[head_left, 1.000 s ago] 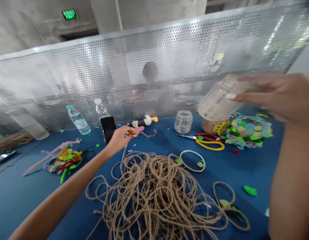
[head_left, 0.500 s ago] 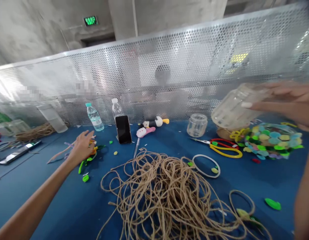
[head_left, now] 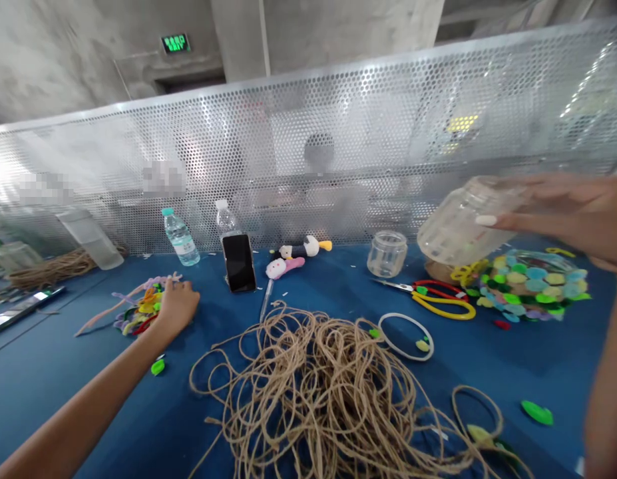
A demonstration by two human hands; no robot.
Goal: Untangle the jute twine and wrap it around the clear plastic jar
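My left hand (head_left: pixel 177 307) rests at the right side of a small heap of coloured fuzzy strips (head_left: pixel 147 307), its fingers curled down against it. The fingertips are hidden, so what they hold does not show. At the right, my right hand (head_left: pixel 578 216) grips a clear jar (head_left: pixel 455 223) near its mouth, thumb in front. The jar is tilted, mouth to the right, above the table. Below it sits a second jar (head_left: pixel 538 283) covered in coloured petal-like pieces, with a yellow tie. Another clear jar (head_left: pixel 387 256) stands upright nearby.
Loose twine (head_left: pixel 333 379) covers the front middle. Scissors (head_left: pixel 432 296) and a white ring (head_left: pixel 405 336) lie right of centre. A phone (head_left: pixel 239 263), water bottle (head_left: pixel 181 238) and plush-topped pens (head_left: pixel 301 249) are at the back, before a perforated metal screen (head_left: pixel 278 166).
My left hand has moved from above the strips to their right side, and its fingers have curled. The strips lie more bunched. My right hand still holds the tilted jar.
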